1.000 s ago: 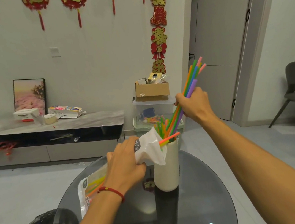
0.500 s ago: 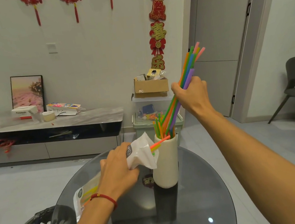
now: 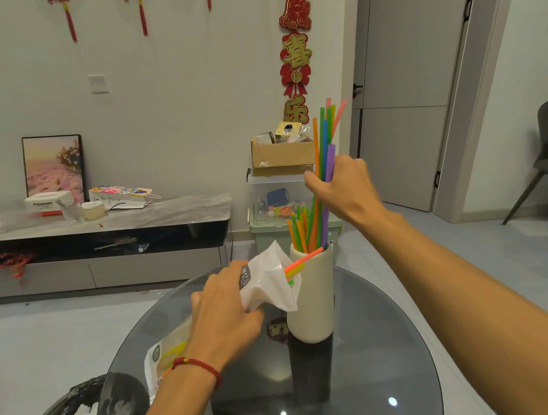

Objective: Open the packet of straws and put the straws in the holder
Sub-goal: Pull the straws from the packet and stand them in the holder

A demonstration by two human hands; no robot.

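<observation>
**Bundle going down into the holder**

My right hand [image 3: 339,185], clamped on the straws [image 3: 323,153], has come lower and steeper than a second ago; their bottoms now sit inside the holder [image 3: 313,299] on the tabletop [image 3: 371,367]. My left hand [image 3: 223,313] still grips the packet [image 3: 268,285], a few straws left poking out.

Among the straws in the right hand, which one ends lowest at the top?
The purple straw: its top stops just above the right hand, while the green, orange, blue and pink ones rise higher.
</observation>
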